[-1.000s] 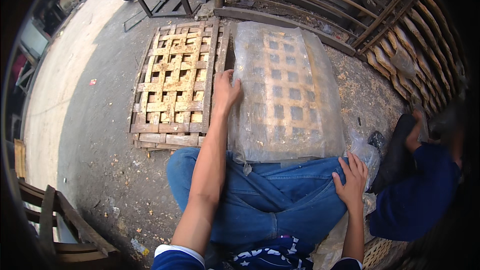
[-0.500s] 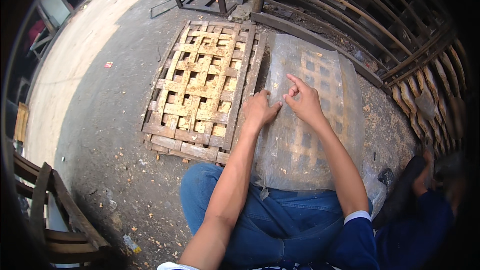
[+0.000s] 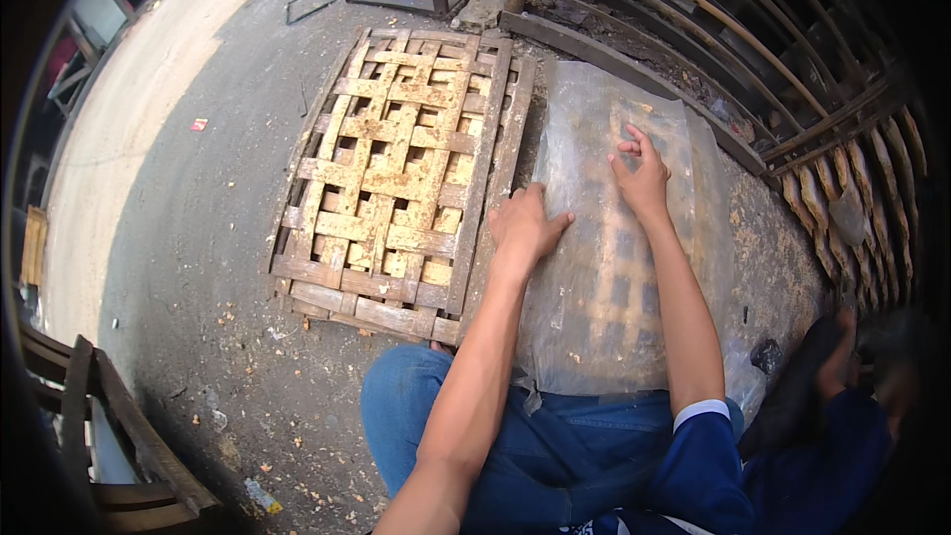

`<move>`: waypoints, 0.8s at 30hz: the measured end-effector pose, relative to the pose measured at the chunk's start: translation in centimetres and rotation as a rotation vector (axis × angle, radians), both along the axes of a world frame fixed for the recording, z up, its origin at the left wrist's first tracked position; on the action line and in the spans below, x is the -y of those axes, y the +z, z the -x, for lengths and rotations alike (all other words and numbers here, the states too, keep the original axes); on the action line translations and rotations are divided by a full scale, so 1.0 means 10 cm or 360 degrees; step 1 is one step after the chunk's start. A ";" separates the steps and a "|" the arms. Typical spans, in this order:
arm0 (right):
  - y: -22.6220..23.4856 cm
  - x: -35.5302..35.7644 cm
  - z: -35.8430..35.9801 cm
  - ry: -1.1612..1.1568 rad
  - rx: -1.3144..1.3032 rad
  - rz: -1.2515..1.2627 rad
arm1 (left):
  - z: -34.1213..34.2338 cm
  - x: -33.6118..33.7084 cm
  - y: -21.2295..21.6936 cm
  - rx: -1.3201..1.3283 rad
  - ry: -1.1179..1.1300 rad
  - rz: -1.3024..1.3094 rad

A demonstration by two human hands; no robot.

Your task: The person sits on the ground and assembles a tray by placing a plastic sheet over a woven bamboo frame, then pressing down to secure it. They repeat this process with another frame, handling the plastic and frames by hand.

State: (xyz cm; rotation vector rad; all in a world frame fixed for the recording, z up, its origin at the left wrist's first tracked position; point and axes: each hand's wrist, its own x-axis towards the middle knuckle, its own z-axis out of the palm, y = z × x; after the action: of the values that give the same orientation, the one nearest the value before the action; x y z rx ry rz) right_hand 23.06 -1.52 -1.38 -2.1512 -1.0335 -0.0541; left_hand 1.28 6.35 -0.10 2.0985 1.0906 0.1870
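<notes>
On clear plastic sheet [image 3: 594, 317] over wooden lattice: left hand [image 3: 525, 228], right hand [image 3: 642, 178].

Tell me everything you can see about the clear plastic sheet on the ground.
The clear plastic sheet is cloudy, wrinkled and dusty. It lies flat over a wooden lattice panel, whose grid shows through it, beside an uncovered lattice panel on the concrete. Its near edge reaches the person's jeans; its far edge lies by a dark rail. The left hand presses on its left edge, and the right hand rests on its upper middle with spread fingers.
</notes>
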 end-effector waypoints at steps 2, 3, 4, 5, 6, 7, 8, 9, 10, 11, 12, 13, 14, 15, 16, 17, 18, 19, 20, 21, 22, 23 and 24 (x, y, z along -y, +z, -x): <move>-0.03 0.04 -0.42 -0.0177 -0.0188 0.0012 | -0.01 0.00 0.02 0.0003 -0.0006 0.0018; -0.08 0.07 -0.69 -0.0220 -0.0225 -0.0023 | -0.04 -0.01 0.04 -0.0011 -0.0025 0.0030; -0.13 0.10 -0.97 -0.0264 -0.0263 -0.0053 | -0.06 -0.01 0.07 -0.0027 -0.0044 0.0046; -0.15 0.05 -1.07 -0.0287 -0.0315 -0.0088 | -0.05 -0.02 0.08 -0.0056 -0.0042 0.0055; -0.17 0.00 -1.15 -0.0310 -0.0212 -0.0076 | -0.05 -0.02 0.08 -0.0050 -0.0052 0.0061; -0.18 -0.02 -1.24 -0.0333 -0.0109 -0.0061 | -0.05 -0.02 0.07 -0.0043 -0.0060 0.0069; -0.16 -0.08 -1.31 -0.0347 -0.0009 -0.0054 | -0.03 -0.04 0.07 -0.0038 -0.0059 0.0069; -0.13 -0.13 -1.38 -0.0305 -0.0098 0.0244 | -0.03 -0.05 0.08 -0.0052 -0.0062 0.0077; -0.19 -0.25 -1.38 -0.0452 0.0128 0.0241 | -0.03 -0.05 0.10 -0.0066 -0.0065 0.0087; -0.30 -0.34 -1.37 -0.0608 0.0358 0.0253 | -0.04 -0.04 0.10 -0.0078 -0.0078 0.0110; -0.33 -0.36 -1.42 -0.0692 0.0434 0.0245 | -0.07 -0.04 0.11 -0.0065 -0.0082 0.0092; -0.35 -0.41 -1.49 -0.0779 0.0512 0.0230 | -0.10 -0.03 0.11 -0.0052 -0.0089 0.0074; -0.27 -0.47 -1.51 -0.0759 0.0417 0.0198 | -0.05 -0.04 0.09 -0.0060 -0.0065 0.0062; -0.23 -0.45 -1.57 -0.0693 0.0368 0.0201 | -0.04 -0.03 0.08 -0.0064 -0.0066 0.0066; -0.22 -0.41 -1.59 -0.0628 0.0305 0.0213 | -0.04 -0.04 0.08 -0.0068 -0.0068 0.0069; -0.18 -0.34 -1.63 -0.0501 0.0281 0.0249 | -0.06 -0.05 0.08 -0.0056 -0.0071 0.0070; -0.15 -0.29 -1.65 -0.0374 0.0255 0.0284 | -0.07 -0.05 0.07 -0.0045 -0.0073 0.0053; -0.13 -0.25 -1.67 -0.0323 0.0153 0.0359 | -0.08 -0.05 0.06 -0.0034 -0.0074 0.0035; -0.04 -0.23 -1.62 -0.0270 0.0048 0.0432 | -0.08 -0.05 0.05 -0.0026 -0.0074 0.0015; 0.01 -0.23 -1.57 -0.0217 -0.0057 0.0505 | -0.07 -0.05 0.05 -0.0023 -0.0071 0.0012; 0.02 -0.25 -1.55 -0.0138 -0.0136 0.0549 | -0.06 -0.05 0.04 -0.0021 -0.0068 0.0008; 0.05 -0.28 -1.58 -0.0068 -0.0210 0.0583 | -0.07 -0.06 0.05 -0.0012 -0.0073 -0.0003; 0.04 -0.30 -1.56 -0.0088 -0.0194 0.0592 | -0.07 -0.05 0.05 -0.0007 -0.0074 0.0011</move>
State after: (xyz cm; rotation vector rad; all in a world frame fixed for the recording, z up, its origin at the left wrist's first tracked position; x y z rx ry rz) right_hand 38.61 1.51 -0.96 -2.4811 -0.9721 0.2597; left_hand 2.02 6.86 0.43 2.1167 1.0427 0.1561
